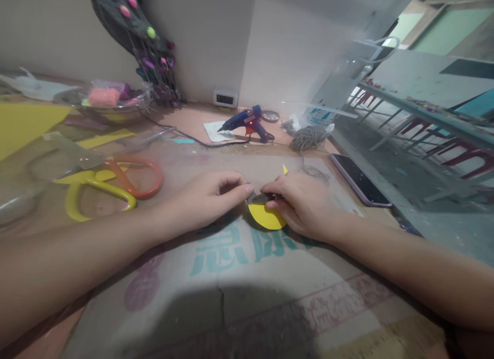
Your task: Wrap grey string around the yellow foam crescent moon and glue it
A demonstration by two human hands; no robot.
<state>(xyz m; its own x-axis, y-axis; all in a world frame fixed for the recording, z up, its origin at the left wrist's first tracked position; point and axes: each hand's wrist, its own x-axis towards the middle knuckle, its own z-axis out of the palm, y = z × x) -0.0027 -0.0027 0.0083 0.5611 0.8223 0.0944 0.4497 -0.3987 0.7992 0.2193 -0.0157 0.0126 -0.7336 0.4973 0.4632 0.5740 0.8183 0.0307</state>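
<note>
My right hand [304, 202] grips a round yellow paper piece [268, 218] above the cardboard. Along the paper's upper edge lies a dark grey strip [262, 198], which looks like yarn; the right fingers partly cover it. A small yellow tip [285, 169] sticks up behind that hand. At the left end of the grey strip, my left hand [222, 191] has thumb and forefinger pinched together. What sits between those fingertips is too small to make out. A grey yarn ball [309, 137] lies beyond the right hand, and its loose strand runs down towards that hand.
A blue glue gun [243, 120] with a lit red light rests by white paper [218, 132]. A phone [359, 180] lies on the right. Orange-and-yellow-handled scissors [133, 181], yellow sheet [31, 124] and a wrapped bowl [116, 101] are left. Printed cardboard [185, 307] covers the table.
</note>
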